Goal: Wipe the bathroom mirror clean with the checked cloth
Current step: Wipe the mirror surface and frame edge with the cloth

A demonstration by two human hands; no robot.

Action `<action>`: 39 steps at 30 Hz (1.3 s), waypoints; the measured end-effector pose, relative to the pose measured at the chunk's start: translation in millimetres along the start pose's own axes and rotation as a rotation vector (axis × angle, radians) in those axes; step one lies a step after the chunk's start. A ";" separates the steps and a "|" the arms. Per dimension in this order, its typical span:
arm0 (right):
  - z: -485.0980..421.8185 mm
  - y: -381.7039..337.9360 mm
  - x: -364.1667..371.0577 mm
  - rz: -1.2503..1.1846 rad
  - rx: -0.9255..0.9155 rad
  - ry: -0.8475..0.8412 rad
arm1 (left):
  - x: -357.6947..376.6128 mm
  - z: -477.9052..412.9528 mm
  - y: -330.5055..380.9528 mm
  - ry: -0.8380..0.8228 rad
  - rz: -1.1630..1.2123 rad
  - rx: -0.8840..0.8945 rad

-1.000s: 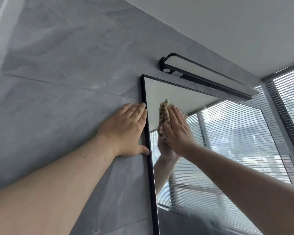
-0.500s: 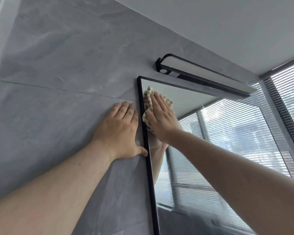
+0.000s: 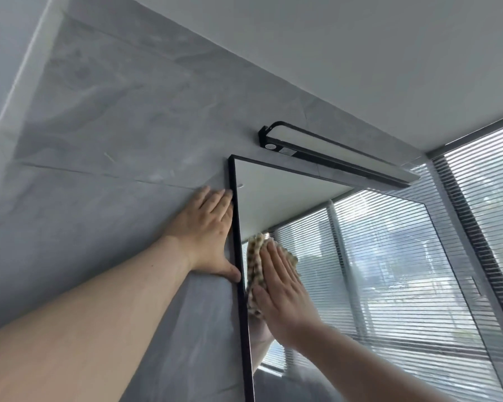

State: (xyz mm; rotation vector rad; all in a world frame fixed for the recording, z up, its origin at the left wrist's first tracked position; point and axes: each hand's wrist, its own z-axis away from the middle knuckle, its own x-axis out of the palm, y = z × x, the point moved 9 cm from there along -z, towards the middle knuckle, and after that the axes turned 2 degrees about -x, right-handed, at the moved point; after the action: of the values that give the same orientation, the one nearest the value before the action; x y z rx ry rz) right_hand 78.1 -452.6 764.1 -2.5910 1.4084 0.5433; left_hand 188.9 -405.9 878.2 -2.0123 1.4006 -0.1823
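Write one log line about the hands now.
left hand: flat on wall | right hand: presses checked cloth on mirror | phase: wiping

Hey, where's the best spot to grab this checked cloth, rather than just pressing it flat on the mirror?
Probably the strip of cloth showing left of the right hand, toward the black frame of the mirror. It looks bunched there, so a pinch from the left should catch it; the rest lies pressed flat under the palm and fingers.

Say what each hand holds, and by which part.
Nothing is gripped. The right hand presses the checked cloth flat on the mirror, palm over its middle. The left hand rests flat on the wall tile, holding nothing.
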 end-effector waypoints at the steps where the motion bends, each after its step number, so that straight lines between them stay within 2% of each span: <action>1: -12.3 2.2 -3.7 -0.027 0.023 0.022 | 2.4 -0.4 -0.5 -0.001 0.005 0.001; 9: -137.6 10.0 -53.5 -0.188 0.169 0.163 | 13.1 -2.9 -1.7 0.004 0.061 -0.004; 13: -158.6 63.1 -65.7 -0.230 0.256 0.203 | 13.7 -3.7 -1.5 0.010 0.011 -0.008; 19: -106.2 227.3 -73.7 -0.323 0.659 0.392 | 16.1 -6.7 -0.7 -0.017 0.000 -0.013; 21: -78.9 263.0 -62.2 -0.331 0.735 0.410 | 16.3 -6.7 -0.8 -0.019 -0.012 -0.012; 24: -50.6 279.2 -55.8 -0.409 0.822 0.572 | 13.0 -7.5 0.5 -0.007 -0.011 -0.011; 27: -63.5 251.2 -64.4 -0.387 0.732 0.551 | 10.3 -5.7 0.8 -0.011 -0.018 -0.008; 31: -107.3 162.7 -67.2 -0.245 0.447 0.264 | 6.9 -4.9 0.9 0.009 -0.011 -0.003; 35: -119.1 77.7 -53.2 -0.130 0.155 0.198 | 6.5 -3.4 0.6 0.009 0.015 0.001; 39: -84.5 61.4 -32.5 -0.123 0.146 0.197 | 4.5 1.2 0.0 0.027 0.063 -0.013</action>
State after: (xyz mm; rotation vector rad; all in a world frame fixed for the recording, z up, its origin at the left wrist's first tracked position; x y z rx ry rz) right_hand 31.5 -485.8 857.4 -2.6480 1.2760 0.1646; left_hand 191.4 -409.3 876.2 -1.9806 1.4831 -0.1733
